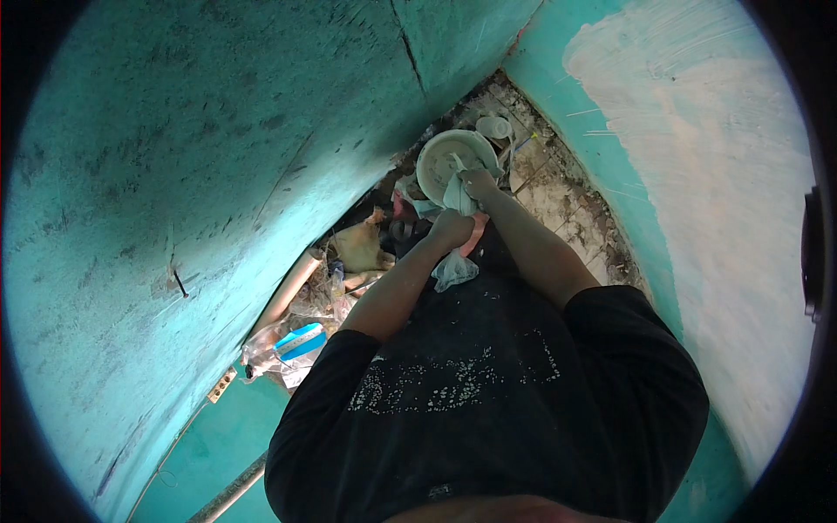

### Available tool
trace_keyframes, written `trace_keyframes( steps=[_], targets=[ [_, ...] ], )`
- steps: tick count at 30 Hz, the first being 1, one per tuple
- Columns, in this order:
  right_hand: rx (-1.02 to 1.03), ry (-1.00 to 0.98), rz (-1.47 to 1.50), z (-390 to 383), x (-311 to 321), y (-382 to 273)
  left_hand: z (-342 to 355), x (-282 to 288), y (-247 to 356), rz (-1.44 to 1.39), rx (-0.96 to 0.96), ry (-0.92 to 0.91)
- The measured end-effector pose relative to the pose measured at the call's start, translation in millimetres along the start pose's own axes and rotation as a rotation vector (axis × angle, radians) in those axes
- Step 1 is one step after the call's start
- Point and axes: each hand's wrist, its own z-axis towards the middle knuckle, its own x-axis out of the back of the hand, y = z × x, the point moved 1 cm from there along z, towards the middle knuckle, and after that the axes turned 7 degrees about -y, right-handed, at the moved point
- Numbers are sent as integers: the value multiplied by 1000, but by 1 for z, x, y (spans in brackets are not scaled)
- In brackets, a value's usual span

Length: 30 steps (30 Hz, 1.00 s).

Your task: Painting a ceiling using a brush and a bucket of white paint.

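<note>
Both of my hands are closed on a white plastic bag (458, 194) at the near rim of a round white bucket (432, 157). My right hand (477, 183) grips its far part, where a narrow pale end reaches over the bucket's opening. Closer to my body, my left hand (453, 228) is wrapped round the gathered near part. A loose, crumpled clear end (455, 272) hangs below that hand, against my dark shirt. Pale residue coats the inside of the bucket. What the bag contains cannot be made out.
Beyond the bucket stands a small translucent tub (493, 128). Clutter lies along the left wall: a beige sack (359, 244), a long tube (288, 292), clear plastic and a blue-and-white object (301, 342). A nail (180, 283) sticks out of the turquoise wall. White coating (732, 174) partly covers the right wall.
</note>
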Motion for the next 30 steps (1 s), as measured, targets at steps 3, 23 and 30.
trace_keyframes(
  steps=[3,23,30],
  targets=[
    [-8,-21,-6,0,8,-5,0,1,0,-39,20,-26],
    [-285,-121,993,44,-31,9,-13,11,15,-199,131,164],
    [-327,-201,796,57,-48,43,4,0,17,-277,43,246]
  ],
)
